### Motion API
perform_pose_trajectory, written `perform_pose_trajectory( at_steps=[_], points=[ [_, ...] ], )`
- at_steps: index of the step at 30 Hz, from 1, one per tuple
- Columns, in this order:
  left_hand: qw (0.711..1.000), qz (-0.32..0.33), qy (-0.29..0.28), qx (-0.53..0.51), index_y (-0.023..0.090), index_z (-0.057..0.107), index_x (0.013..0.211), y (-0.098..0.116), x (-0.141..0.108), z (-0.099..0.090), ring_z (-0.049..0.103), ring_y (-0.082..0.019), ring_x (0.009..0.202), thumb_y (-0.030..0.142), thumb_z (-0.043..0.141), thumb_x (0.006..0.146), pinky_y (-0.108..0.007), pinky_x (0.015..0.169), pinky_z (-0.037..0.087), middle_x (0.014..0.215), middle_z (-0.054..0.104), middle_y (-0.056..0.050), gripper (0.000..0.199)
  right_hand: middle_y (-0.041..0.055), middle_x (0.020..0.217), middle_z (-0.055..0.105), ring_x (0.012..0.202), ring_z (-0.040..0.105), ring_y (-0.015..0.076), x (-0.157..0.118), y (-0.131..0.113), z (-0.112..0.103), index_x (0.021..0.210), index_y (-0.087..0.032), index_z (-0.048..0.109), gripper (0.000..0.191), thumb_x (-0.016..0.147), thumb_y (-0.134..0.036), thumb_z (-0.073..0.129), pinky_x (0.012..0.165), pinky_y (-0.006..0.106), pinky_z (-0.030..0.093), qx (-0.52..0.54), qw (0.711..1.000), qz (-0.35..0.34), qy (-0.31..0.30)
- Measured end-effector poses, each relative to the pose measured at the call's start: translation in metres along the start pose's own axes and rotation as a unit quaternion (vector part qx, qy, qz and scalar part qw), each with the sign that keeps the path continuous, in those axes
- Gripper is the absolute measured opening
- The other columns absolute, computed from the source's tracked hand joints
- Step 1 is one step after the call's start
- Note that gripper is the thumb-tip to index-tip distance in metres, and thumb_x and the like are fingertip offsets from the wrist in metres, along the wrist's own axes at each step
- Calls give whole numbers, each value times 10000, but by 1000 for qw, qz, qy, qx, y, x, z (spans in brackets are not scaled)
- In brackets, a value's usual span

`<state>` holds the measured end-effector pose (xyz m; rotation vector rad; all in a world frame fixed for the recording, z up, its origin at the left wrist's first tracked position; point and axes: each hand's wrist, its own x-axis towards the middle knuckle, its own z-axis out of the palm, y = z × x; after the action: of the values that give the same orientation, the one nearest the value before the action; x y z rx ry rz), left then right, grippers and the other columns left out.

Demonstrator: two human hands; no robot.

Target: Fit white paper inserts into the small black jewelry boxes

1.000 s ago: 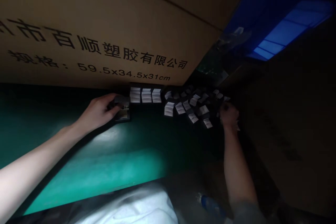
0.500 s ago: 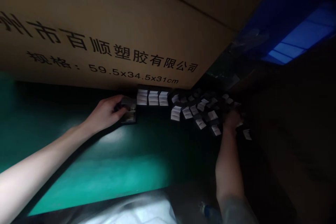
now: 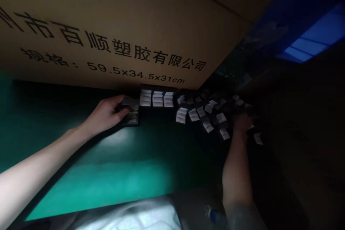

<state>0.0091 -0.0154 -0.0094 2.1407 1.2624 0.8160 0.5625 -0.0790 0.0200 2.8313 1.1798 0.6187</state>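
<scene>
My left hand (image 3: 110, 112) is closed around the left side of a small dark case (image 3: 132, 116), which rests on the green table by the carton. Its thumb lies over the case's face. To the right of that case stand three dark pieces with white folded inserts (image 3: 157, 99), side by side in a row. My right hand (image 3: 243, 121) reaches into a loose spread of similar dark pieces with white inserts (image 3: 208, 125). Its fingers are in deep shadow, and whether they hold a piece I cannot make out.
A large cardboard carton (image 3: 107, 18) with black print stands along the table's back. The green tabletop (image 3: 107, 176) stretches toward me. A blue bin or sheet (image 3: 304, 39) is at the upper right. Pale cloth (image 3: 151, 215) and a bottle (image 3: 217, 217) are at the bottom.
The view has shifted slightly. My left hand keeps its hold on the case, and my right hand stays among the scattered pieces with little visible movement.
</scene>
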Motion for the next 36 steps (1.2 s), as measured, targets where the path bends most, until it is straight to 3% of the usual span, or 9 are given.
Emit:
perform_pose_trajectory(
  at_steps=[7,16,22,29,36],
  points=[
    [1000,2,3,-8,174,701,1090,1,0,1,698,-188,883,493,449,866,-380,779,536,1002,743,-1,464,251,980,742,1001,717,370,-5,-12,-9,1067,-44,757,377,949,-252,466,921,502,496,6,999,49,-16],
    [999,-18,-24,-34,141,691,1119,8,-3,-6,698,-269,982,370,509,903,-374,857,537,1108,745,-98,364,232,1023,738,1016,703,352,-10,-17,-14,1125,-82,742,388,982,-272,436,953,541,460,17,998,61,-20],
    [998,-33,-32,-52,153,685,1090,11,-2,-7,702,-269,917,399,512,903,-357,793,536,1061,747,-96,354,226,1130,724,1101,677,357,-9,-16,-16,1239,-137,715,439,1032,-380,414,1003,586,425,24,998,41,-48],
    [998,-20,-30,-44,155,690,1065,10,-2,-6,697,-256,897,391,504,900,-351,794,533,1040,743,-88,343,233,1204,701,1161,643,361,-8,-12,-15,1300,-159,688,438,1034,-374,415,1006,581,414,22,999,12,-47],
    [999,-19,-27,-37,171,691,1095,11,-2,-7,706,-269,899,408,495,896,-370,803,551,1044,752,-89,366,228,1030,743,1011,698,354,-12,-11,-13,1143,-120,763,416,1002,-371,463,959,539,445,17,999,19,-32]
  ],
)
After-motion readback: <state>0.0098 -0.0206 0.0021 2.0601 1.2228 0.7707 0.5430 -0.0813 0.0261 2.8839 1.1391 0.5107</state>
